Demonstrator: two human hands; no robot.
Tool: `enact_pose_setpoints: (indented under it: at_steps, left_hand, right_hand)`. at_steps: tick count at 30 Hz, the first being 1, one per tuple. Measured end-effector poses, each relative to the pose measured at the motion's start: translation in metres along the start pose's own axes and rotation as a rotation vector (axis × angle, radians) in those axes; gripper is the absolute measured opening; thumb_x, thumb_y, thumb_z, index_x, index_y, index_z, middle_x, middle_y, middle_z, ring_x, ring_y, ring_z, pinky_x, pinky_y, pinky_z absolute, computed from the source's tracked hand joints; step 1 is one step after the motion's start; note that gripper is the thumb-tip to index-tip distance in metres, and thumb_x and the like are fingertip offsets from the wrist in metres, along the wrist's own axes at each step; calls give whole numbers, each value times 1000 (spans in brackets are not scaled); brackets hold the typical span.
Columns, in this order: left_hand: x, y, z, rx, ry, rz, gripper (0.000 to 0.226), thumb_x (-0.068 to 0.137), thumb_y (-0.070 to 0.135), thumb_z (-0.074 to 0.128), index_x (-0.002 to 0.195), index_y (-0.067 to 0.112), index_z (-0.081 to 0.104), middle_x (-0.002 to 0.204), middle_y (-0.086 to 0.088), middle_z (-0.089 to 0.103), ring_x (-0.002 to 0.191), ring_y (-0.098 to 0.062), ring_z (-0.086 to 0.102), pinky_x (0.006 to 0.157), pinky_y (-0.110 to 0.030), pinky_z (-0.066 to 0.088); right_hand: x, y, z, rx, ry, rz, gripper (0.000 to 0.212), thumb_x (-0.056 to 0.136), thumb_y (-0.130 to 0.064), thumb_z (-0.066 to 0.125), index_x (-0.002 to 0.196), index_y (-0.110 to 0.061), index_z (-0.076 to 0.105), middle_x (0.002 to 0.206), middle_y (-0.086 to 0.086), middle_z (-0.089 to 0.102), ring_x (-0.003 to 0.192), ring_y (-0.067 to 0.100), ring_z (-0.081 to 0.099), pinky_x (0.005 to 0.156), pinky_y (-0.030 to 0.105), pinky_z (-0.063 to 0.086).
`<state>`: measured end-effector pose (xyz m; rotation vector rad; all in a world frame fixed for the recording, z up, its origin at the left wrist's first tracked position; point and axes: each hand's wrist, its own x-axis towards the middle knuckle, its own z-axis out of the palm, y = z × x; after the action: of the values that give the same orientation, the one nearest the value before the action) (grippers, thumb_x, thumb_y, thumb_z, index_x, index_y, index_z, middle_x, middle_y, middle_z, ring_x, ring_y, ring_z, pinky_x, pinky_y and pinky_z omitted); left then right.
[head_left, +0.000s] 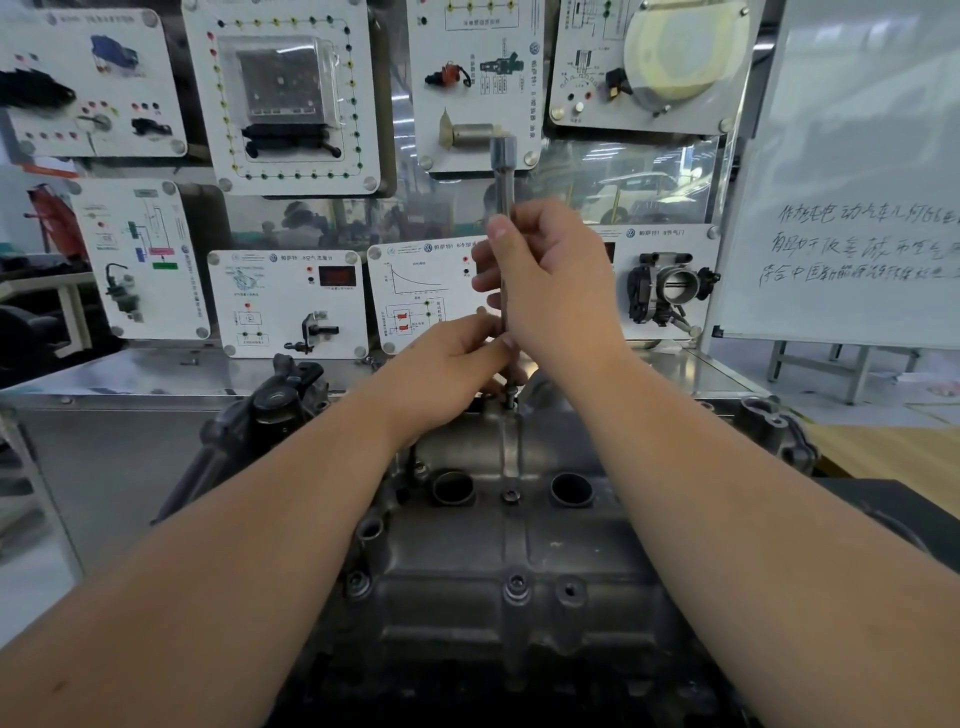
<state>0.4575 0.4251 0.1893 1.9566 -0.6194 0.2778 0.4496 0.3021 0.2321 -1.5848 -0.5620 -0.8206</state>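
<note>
A long steel socket extension (504, 176) stands upright over the far edge of a dark metal engine cover (498, 561). My right hand (550, 291) grips its shaft near the middle, thumb up along it. My left hand (452, 364) pinches the shaft's lower end just above a small bolt (510, 396) on the cover. The tool's tip is hidden behind my fingers, so contact with the bolt cannot be told.
The cover has two round wells (453, 488) (571, 488) and several bolts (516, 584). Behind stands a display wall of white training panels (291, 301) with car parts. A whiteboard (852, 208) is on the right, a metal bench top (130, 374) beyond the engine.
</note>
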Motion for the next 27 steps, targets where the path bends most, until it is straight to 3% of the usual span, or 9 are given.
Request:
enact_pose_setpoints:
  at_steps: [4,7,10,15,18,20,22,27]
  left_hand:
    - [-2,2,0,0,-16,5,17,109,24,51,109,16,66,89,4,75,70,5,68,58,-6,45]
    - [-1,2,-2,39,-15,-4,19,107,27,54,115,12,64,96,-3,76,69,1,66,61,-11,47]
    - [0,1,-2,50,-14,-10,21,106,30,57,117,14,64,94,-1,76,71,-3,67,62,-15,47]
    - [-2,3,-1,-2,-29,0,14,109,23,51,105,25,65,83,15,76,71,4,68,58,-6,45]
    - [-2,3,-1,4,-29,3,13,108,20,52,107,18,65,89,5,76,69,5,67,58,-6,45]
    - [-2,3,-2,16,-19,-2,16,107,22,55,111,11,65,90,-1,74,67,3,65,57,-6,43]
    - [-1,3,-2,29,-12,-7,21,105,27,57,116,10,65,94,-4,75,68,1,65,57,-6,43]
    - [-2,2,-1,-12,-17,-9,13,107,25,55,107,20,67,83,9,75,68,4,66,57,-6,43]
  right_hand:
    - [1,-1,1,10,-24,21,17,105,-23,50,92,-30,58,82,-4,73,66,9,69,62,30,54]
    - [-2,-3,0,26,-47,8,10,102,-29,58,96,-36,54,82,-5,74,66,9,71,58,24,51]
    - [-2,-2,0,35,-27,-1,15,99,-27,62,94,-35,51,80,-3,74,66,13,71,58,29,51]
    - [0,-1,1,-22,-18,-21,15,103,-25,53,90,-29,58,80,-8,71,65,8,70,66,34,54]
    - [1,-1,2,-23,-27,-12,18,105,-25,49,90,-27,59,82,-6,71,64,9,69,65,33,52]
    - [0,-2,2,18,-32,2,7,104,-28,53,99,-25,57,82,-4,72,64,11,69,63,32,51]
    - [0,-1,1,56,-20,21,10,101,-30,60,108,-26,53,82,-2,74,64,13,70,60,31,52]
    - [0,-2,0,13,7,-12,13,103,-24,56,91,-28,53,79,-5,73,64,11,70,63,33,54]
